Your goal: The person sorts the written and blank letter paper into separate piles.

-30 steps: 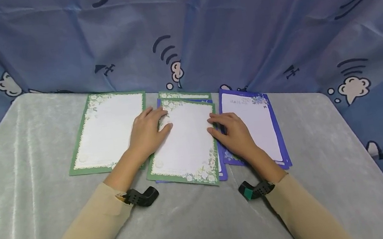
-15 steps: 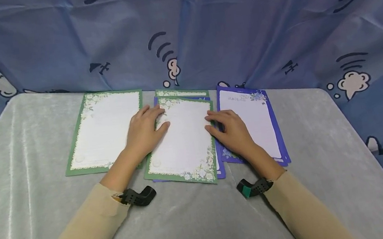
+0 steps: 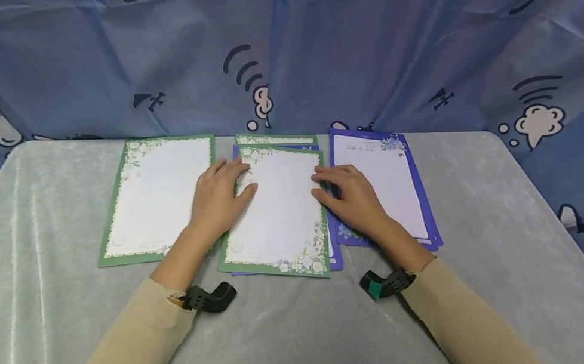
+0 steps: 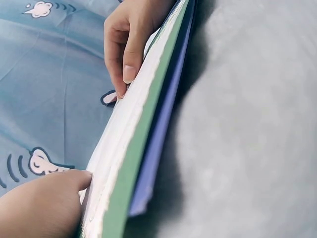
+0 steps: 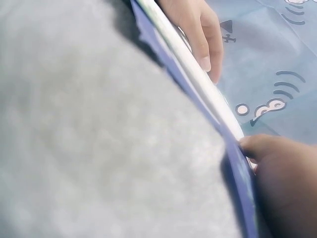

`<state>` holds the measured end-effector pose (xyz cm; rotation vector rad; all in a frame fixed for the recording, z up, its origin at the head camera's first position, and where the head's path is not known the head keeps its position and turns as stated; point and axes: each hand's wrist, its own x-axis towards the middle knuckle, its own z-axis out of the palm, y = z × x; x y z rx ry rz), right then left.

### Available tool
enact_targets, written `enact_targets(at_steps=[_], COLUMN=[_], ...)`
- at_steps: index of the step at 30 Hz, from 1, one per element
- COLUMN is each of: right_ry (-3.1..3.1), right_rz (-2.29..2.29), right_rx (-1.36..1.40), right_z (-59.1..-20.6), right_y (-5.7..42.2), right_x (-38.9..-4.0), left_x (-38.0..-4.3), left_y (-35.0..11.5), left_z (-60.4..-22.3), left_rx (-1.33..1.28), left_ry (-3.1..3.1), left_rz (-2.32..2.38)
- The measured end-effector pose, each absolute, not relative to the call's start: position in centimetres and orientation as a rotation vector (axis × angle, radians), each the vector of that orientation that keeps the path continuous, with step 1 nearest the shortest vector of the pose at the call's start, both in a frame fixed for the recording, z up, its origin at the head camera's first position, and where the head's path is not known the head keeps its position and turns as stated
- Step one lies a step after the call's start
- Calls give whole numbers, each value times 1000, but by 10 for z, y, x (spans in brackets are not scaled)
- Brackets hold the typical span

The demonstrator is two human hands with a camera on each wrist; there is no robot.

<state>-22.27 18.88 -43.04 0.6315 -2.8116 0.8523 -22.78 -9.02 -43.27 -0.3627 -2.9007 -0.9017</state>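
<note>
A blue curtain [image 3: 362, 36] with cloud prints hangs behind a table [image 3: 288, 338] under pale grey cloth. In the middle of the table, toward its far side, lies a green-edged sheet [image 3: 280, 219], flat, its long axis running from near to far, the far end turned slightly right. Under it show a purple sheet [image 3: 336, 255] and, at the far end, another green sheet [image 3: 276, 140]. A third green sheet [image 3: 148, 198] lies to the left and a purple-edged page [image 3: 379, 190] to the right, both also longest from near to far. The left hand [image 3: 218, 196] rests at the middle sheet's left edge, fingers relaxed, thumb spread; the right hand [image 3: 353, 196] touches its right edge with loosely bent fingers. Neither grips anything. A black device [image 3: 210, 298] sits at the left wrist.
</note>
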Motion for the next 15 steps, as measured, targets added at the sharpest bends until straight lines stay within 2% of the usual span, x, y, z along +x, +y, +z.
enact_targets(at_steps=[15], right_ry=[-2783], right_rz=[870], right_rx=[650], right_z=[-431], right_y=[189], right_x=[-223], left_x=[-227], left_y=[-90], left_z=[-432], left_rx=[-371], left_ry=[-2895], left_rz=[-896])
